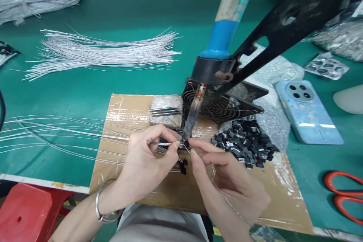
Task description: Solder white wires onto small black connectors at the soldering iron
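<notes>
My left hand (153, 159) pinches something too small to make out just under the tip of a soldering iron (195, 109) with a blue handle, held in a black bracket. Across from it, my right hand (227, 177) pinches a thin solder wire (227, 199) whose end reaches toward the iron tip. Several thin white wires (70, 132) run in from the left beneath my left hand, and small black connectors (183, 167) show at wire ends between my hands. Both hands are over a brown cardboard sheet (283, 196).
Black parts (246, 143) are piled right of the iron, by a black fan (221, 106). A light block (166, 111) stands behind my left hand. A white wire bundle (107, 53) lies at back left; a blue phone (309, 111) and red-handled scissors (344, 196) lie right.
</notes>
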A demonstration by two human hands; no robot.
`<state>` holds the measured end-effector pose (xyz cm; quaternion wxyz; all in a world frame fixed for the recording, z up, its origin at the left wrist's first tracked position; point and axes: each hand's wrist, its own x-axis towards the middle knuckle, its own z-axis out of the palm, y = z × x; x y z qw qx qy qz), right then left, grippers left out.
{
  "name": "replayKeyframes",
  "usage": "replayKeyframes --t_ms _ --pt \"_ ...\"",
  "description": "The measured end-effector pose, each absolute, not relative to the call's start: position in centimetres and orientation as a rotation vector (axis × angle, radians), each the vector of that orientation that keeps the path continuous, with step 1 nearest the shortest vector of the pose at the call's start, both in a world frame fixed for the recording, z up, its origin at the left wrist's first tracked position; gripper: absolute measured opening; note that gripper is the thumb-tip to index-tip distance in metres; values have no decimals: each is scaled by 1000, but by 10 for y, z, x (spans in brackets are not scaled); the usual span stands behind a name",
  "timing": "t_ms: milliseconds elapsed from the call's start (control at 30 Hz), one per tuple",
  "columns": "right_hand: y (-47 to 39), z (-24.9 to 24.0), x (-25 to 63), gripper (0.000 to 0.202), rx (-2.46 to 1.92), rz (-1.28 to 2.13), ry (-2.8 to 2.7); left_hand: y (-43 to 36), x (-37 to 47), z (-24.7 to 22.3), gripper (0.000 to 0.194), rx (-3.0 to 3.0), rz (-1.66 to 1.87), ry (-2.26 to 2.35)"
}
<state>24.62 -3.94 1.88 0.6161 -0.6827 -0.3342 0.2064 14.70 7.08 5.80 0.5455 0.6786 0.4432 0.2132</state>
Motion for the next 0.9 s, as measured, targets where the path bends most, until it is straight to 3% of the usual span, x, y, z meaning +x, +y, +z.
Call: replayKeyframes --t_ms 900 --pt "-37 11 246 17 -1585 280 -891 70 146 55 9 1655 530 1050"
